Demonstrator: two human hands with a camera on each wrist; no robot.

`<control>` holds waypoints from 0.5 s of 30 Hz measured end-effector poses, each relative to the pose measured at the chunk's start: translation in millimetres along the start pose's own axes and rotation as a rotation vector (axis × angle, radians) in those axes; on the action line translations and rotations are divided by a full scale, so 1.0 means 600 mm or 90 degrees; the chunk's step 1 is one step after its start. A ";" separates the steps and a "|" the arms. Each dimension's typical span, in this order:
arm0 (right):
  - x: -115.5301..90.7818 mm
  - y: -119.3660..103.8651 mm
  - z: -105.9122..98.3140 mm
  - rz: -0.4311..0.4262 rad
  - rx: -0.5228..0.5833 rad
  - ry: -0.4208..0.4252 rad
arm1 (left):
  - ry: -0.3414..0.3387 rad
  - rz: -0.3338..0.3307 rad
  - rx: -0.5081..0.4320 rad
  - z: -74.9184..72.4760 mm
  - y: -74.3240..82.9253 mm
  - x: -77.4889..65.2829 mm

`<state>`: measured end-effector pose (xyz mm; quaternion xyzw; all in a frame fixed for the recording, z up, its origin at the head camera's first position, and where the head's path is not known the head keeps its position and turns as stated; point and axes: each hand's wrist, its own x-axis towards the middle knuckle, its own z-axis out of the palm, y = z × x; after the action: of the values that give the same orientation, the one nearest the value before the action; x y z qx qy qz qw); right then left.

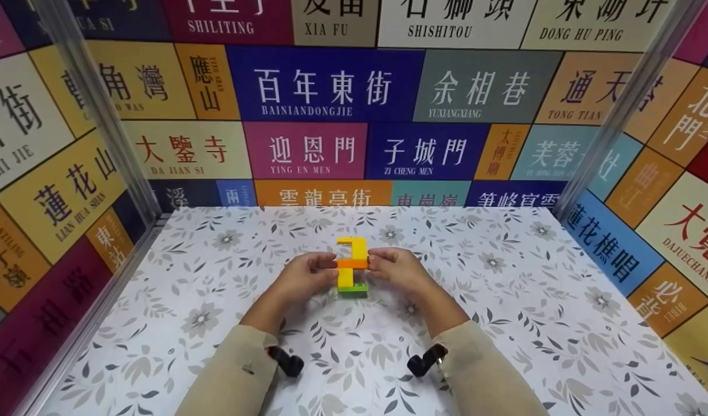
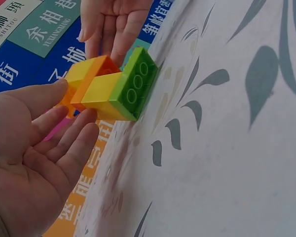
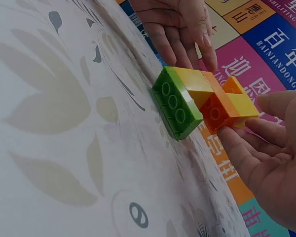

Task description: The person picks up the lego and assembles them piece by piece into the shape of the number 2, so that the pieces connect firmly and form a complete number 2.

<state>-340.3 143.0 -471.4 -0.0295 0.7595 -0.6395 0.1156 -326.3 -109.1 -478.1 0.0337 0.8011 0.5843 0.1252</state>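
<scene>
Between the two hands is a joined stack of toy building bricks: a green brick (image 1: 352, 292) at the bottom, a yellow brick (image 1: 345, 277) on it, an orange brick (image 1: 353, 264) across the middle, and more yellow bricks (image 1: 359, 249) above. At the top, a yellow piece juts out to the left. The left hand (image 1: 305, 275) pinches the stack's left side near the orange brick, thumb on one side and fingertips on the other. From the right, the right hand (image 1: 401, 268) holds it by thumb and fingers at the orange and upper yellow bricks. Hollow rings show on the green brick's underside (image 3: 173, 102).
A white table (image 1: 365, 358) with a grey leaf and flower pattern lies under the hands. Colourful panels of lettering (image 1: 325, 86) stand behind and at both sides. Clear corner posts (image 1: 103, 110) rise at the back. Small black devices (image 1: 289, 363) stick out from both sleeves.
</scene>
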 end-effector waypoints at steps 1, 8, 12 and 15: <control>0.001 0.001 0.000 0.003 0.012 -0.007 | -0.010 0.003 -0.013 0.001 -0.001 0.000; 0.007 0.012 -0.002 0.048 0.049 -0.041 | -0.058 -0.015 -0.090 0.005 -0.003 -0.004; 0.005 0.015 -0.003 0.062 0.048 -0.052 | -0.065 -0.005 -0.076 0.008 -0.007 -0.003; 0.002 0.014 -0.002 0.056 0.055 -0.059 | -0.073 0.002 -0.084 0.008 -0.011 -0.001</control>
<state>-341.1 145.2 -479.7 -0.0203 0.7254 -0.6641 0.1800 -323.8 -106.9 -485.8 0.0599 0.7522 0.6333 0.1719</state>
